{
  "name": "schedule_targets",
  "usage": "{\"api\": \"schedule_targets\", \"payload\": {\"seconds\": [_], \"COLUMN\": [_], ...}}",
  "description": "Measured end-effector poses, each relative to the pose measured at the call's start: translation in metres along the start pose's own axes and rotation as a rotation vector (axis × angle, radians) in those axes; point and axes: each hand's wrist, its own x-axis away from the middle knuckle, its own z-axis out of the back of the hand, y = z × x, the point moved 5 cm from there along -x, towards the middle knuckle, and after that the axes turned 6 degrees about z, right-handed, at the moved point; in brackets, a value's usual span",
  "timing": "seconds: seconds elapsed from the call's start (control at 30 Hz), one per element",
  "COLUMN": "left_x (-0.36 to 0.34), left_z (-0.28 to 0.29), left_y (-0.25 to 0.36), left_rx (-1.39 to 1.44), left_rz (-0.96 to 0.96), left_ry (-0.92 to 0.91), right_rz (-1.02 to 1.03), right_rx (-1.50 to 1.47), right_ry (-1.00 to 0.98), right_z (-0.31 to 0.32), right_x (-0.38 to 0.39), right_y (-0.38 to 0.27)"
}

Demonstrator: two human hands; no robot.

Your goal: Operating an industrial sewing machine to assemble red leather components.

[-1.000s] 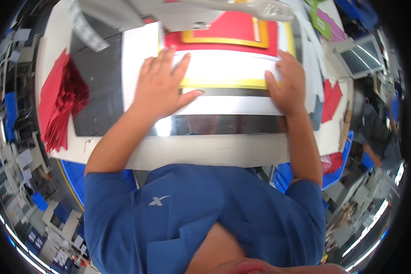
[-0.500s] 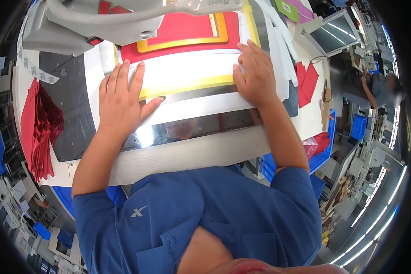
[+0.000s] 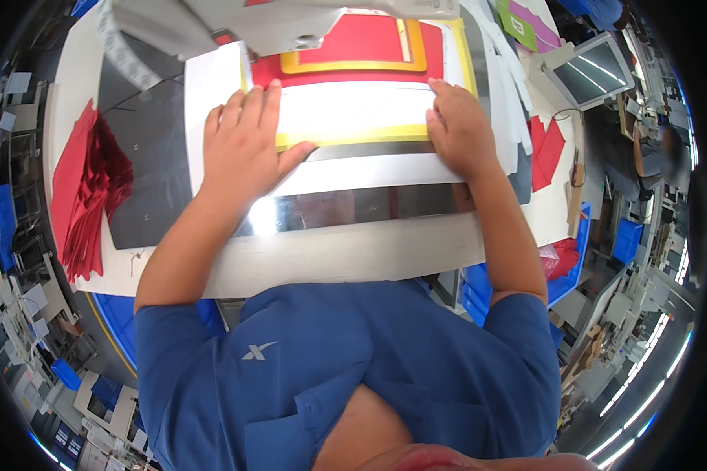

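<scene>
My left hand (image 3: 245, 145) lies flat with its fingers apart on the left part of a white panel (image 3: 353, 114) edged with yellow strips. Its thumb reaches toward the panel's near yellow edge. At the panel's right end rests my right hand (image 3: 463, 135), fingers close together but stretched out, thumb inward. Beyond the panel lies a red fabric piece (image 3: 271, 72), with a yellow rectangular frame (image 3: 353, 66) on top. A grey machine head (image 3: 291, 27) hangs over the far left part and hides some of the work.
A stack of red fabric pieces (image 3: 90, 196) sits at the table's left. White strips (image 3: 511, 74), red pieces (image 3: 547, 153) and a screen (image 3: 589, 71) are at the right. Blue bins (image 3: 479, 294) stand below the table edge. Another person (image 3: 648, 153) is far right.
The whole view has shifted, so table and hands appear farther right and higher. The fingers of my right hand have drawn closer together; both hands stay on the panel.
</scene>
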Motion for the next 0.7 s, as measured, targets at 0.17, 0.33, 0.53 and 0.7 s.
{"api": "schedule_targets", "payload": {"seconds": [0.17, 0.33, 0.53, 0.7], "left_x": [-0.0039, -0.0039, -0.0046, -0.0027], "left_z": [-0.0057, -0.0067, -0.0062, -0.0072], "left_y": [0.0022, 0.0013, -0.0023, -0.0031], "left_rx": [-0.024, -0.025, -0.007, -0.006], "left_rz": [0.017, 0.006, 0.015, 0.006], "left_ry": [0.004, 0.012, 0.026, 0.054], "right_rz": [0.024, -0.041, -0.054, -0.117], "right_rx": [0.012, 0.000, 0.009, 0.028], "right_ry": [0.021, 0.019, 0.032, -0.012], "right_z": [-0.0006, -0.0030, -0.0029, -0.0013], "right_x": [0.0023, 0.0050, 0.0033, 0.0022], "right_y": [0.0044, 0.0074, 0.0035, 0.0030]}}
